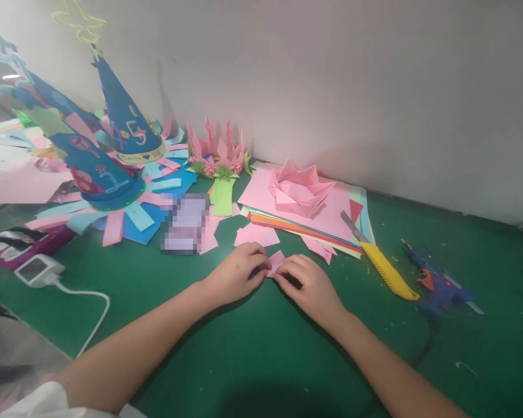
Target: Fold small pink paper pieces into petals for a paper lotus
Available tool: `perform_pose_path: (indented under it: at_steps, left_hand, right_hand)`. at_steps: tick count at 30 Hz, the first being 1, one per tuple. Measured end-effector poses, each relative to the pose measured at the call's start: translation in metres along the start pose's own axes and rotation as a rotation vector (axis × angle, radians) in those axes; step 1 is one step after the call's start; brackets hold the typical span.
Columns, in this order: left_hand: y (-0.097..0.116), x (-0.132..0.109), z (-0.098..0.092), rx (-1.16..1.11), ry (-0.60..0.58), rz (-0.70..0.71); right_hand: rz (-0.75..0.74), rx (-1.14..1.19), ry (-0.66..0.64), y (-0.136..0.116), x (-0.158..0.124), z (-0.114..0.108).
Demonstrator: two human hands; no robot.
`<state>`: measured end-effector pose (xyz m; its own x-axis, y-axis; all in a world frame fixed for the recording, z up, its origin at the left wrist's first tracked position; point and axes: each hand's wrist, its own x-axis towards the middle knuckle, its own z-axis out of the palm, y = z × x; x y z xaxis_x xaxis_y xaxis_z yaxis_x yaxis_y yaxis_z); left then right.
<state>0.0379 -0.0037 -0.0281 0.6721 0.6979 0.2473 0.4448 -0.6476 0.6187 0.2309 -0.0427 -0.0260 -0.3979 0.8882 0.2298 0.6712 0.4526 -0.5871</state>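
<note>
Bare forearms (148,342) come in from the bottom of my head view, a white sleeve (39,400) bunched at the left one. Between the two hands I have a small pink slip (276,263), just above the green table (287,360). My left hand (239,273) pinches its left side in the fingertips; my right hand (311,284) pinches the lower right edge. Just beyond lie pink scraps (256,234), then a paper stack (255,194) with a folded flower (300,188) on top. I see a yellow knife (387,270), its blade over the stack's corner, and a blue glue gun (444,284) farther right, its red light lit.
</note>
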Motion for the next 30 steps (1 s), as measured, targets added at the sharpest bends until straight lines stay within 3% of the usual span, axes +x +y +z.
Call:
perform_pose_path:
  at_steps: [11,19,30]
  left_hand:
    - [0.002,0.000,-0.005,-0.022,-0.011,-0.049]
    - [0.003,0.000,-0.007,-0.035,-0.022,-0.050]
    - [-0.002,0.000,-0.002,-0.148,0.028,-0.240]
  right_hand:
    - [0.057,-0.030,0.019,-0.001,0.001,0.003]
    - [-0.122,0.011,0.021,0.001,-0.008,-0.005]
    - [-0.046,-0.001,-0.012,0.002,-0.004,-0.004]
